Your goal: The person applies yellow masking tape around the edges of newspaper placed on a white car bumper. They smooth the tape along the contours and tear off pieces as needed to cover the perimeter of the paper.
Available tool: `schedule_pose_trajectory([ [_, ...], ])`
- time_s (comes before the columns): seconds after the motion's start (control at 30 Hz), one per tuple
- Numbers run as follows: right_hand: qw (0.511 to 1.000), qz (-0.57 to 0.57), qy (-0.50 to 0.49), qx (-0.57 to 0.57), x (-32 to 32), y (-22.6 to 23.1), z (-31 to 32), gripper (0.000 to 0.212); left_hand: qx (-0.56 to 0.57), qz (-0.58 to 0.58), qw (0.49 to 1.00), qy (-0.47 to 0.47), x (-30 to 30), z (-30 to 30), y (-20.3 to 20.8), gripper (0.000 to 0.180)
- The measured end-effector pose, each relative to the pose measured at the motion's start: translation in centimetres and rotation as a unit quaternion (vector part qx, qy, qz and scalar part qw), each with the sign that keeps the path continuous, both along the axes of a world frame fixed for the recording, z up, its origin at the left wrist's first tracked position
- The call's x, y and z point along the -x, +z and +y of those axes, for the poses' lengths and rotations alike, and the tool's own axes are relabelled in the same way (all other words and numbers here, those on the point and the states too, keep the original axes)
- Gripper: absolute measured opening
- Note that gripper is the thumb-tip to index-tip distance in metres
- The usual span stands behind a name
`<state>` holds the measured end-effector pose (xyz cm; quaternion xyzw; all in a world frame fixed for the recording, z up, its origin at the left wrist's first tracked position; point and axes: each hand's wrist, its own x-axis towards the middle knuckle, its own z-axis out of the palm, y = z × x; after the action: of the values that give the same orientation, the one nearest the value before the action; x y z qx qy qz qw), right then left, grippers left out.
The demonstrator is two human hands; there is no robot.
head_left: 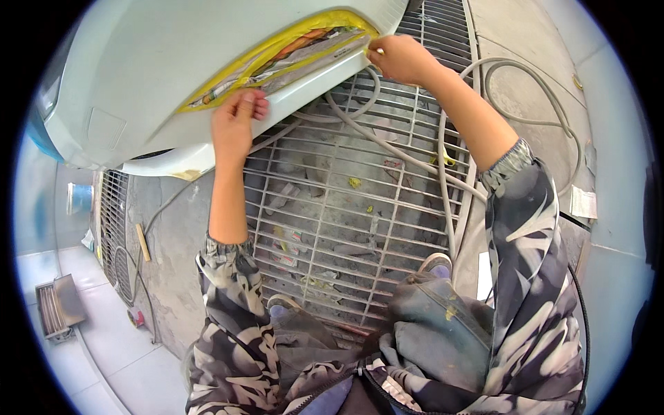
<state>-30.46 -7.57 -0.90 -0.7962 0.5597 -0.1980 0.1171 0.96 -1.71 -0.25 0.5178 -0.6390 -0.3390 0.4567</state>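
Note:
A pale car bumper (159, 62) fills the upper left. Its long opening is covered with printed paper (287, 75), edged with yellow masking tape (207, 88). At the opening's lower edge my left hand (238, 124) is closed, thumb against forefinger, beside the tape; anything between those fingertips is hidden. Farther right, my right hand (404, 61) pinches yellow tape at the opening's right end, by the bumper's edge. A yellow strip runs along the paper's lower side between the two hands.
Under me lies a metal floor grate (332, 207) with scraps beneath it. A grey hose (394, 151) loops across it and onto the concrete at right. A wooden stick (142, 242), a blue-and-white container (80, 198) and a boxy lamp-like fixture (59, 304) are at left.

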Motion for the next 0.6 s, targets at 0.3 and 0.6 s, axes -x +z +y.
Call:
schedule_pose_trajectory([
  [0.3, 0.980, 0.007, 0.059, -0.190, -1.1, -2.6, 1.7, 0.028, 0.052, 0.031, 0.998, 0.022, 5.9, 0.8, -0.5, 0.024],
  [0.6, 0.977, 0.003, 0.070, -0.202, -2.4, -3.4, 2.8, 0.029, 0.071, 0.097, 0.992, 0.045, 8.9, -0.8, -0.6, 0.024],
])
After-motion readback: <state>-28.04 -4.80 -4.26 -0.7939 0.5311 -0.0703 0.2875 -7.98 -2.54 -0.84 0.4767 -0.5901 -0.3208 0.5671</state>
